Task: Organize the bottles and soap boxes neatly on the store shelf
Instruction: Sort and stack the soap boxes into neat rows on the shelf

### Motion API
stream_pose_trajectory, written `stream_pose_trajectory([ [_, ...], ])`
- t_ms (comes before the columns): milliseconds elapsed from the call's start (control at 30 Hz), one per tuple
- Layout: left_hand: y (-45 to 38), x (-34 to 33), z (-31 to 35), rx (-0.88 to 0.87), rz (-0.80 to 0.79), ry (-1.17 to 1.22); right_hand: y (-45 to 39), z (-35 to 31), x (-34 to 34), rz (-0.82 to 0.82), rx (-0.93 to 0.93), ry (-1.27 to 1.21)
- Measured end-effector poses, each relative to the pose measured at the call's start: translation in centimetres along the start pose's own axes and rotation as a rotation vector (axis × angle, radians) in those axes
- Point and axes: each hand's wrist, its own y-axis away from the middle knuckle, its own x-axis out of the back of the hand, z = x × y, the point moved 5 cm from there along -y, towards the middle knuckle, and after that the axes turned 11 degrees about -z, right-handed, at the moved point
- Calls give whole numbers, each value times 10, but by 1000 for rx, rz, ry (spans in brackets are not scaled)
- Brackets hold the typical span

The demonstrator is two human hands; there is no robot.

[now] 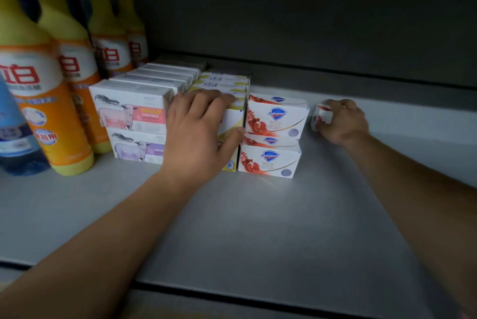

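Both your forearms reach in over the grey shelf (258, 228). Your left hand (198, 135) lies over the yellow soap boxes (229, 91), fingers spread across the top, thumb against the front. Your right hand (343, 122) grips a small red-and-white box (320, 117), fingers curled round it, apart from the stacks. Two stacked boxes (273, 138) read "Safeguard". Left, sheep boxes (129, 114) read "SOAP". Orange bottles (46, 91) stand furthest left.

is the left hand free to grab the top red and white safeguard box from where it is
Probably yes: the left hand rests on the yellow and white soap boxes right beside the top red and white Safeguard box, and nothing lies between them.
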Motion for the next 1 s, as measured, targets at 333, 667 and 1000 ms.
stream_pose_trajectory([
  [333,1,0,1,5,-3,-4,11,-2,16,78,-116,287],
  [667,0,3,3,30,-58,-7,98,-19,72,80,65,90],
  [1000,-4,34,22,103,-244,-142,208,-58,106,154,221,-134],
])
